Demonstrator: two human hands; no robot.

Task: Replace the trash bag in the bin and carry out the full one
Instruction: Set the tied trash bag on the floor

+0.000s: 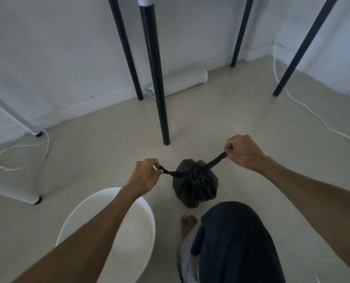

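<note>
Head view looks down on the pale tiled floor (221,111), where the full black trash bag (195,183) sits just in front of my knee. Its mouth is gathered shut at the top, and two twisted black tails run out from the bunched neck, one to each side. My left hand (144,176) has its fingers curled around the end of the left tail (169,172), pinching it between thumb and fingers. My right hand (241,151) is closed tight in a fist on the end of the right tail (217,160), a little higher and farther from me than the left. Both tails are stretched taut between my hands and the bag.

Just beside the bag on its left, under my left forearm, stands the white bin (133,231); I see its round rim and pale inside, with no black liner showing in the part I can see. My bare foot (187,224) rests on the tiles between the bin and my knee, which is covered in dark cloth (237,242).

Beyond the bag, black table legs (156,78) come down to the floor, the nearest one close to my hands. A rolled white mat (180,81) lies against the skirting of the white wall (47,48). White cables (305,105) trail over the floor at the right and the left, and white furniture legs (12,121) stand at the far left.
</note>
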